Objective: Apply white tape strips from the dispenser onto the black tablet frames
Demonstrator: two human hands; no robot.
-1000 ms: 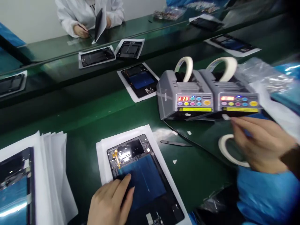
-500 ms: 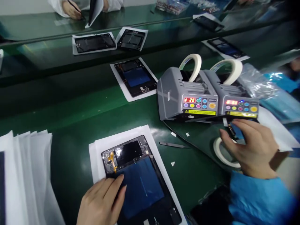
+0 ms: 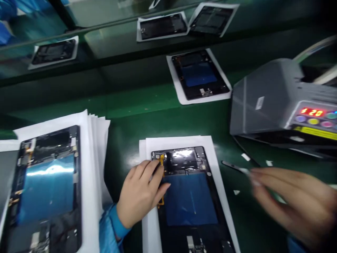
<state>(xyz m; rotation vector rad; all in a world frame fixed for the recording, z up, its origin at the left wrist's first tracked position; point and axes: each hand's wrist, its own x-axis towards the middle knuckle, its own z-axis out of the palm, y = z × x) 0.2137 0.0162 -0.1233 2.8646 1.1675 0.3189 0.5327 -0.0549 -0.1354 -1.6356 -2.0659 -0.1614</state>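
An opened tablet (image 3: 191, 200) with a blue film lies on white paper at the lower middle. Over its left edge rests my left hand (image 3: 143, 193), fingertips touching near the orange flex cable (image 3: 162, 160), thumb apart over the blue film. My right hand (image 3: 292, 200), blurred by motion, is right of the tablet with its fingers pinched on a small white tape piece (image 3: 244, 171). This piece overlaps the right end of the tweezers (image 3: 230, 164) lying on the green table.
Another opened tablet (image 3: 47, 182) lies on a stack of white sheets (image 3: 96, 161) at the left. The grey tape dispenser (image 3: 265, 98) stands at the right. Behind are a tablet on paper (image 3: 200, 75) and several more on the raised ledge. Small white scraps (image 3: 245, 157) lie by the tweezers.
The view has swung left. My right hand has come away from the tape dispenser toward the tweezers. My left hand has moved up along the tablet's left edge to the orange cable.
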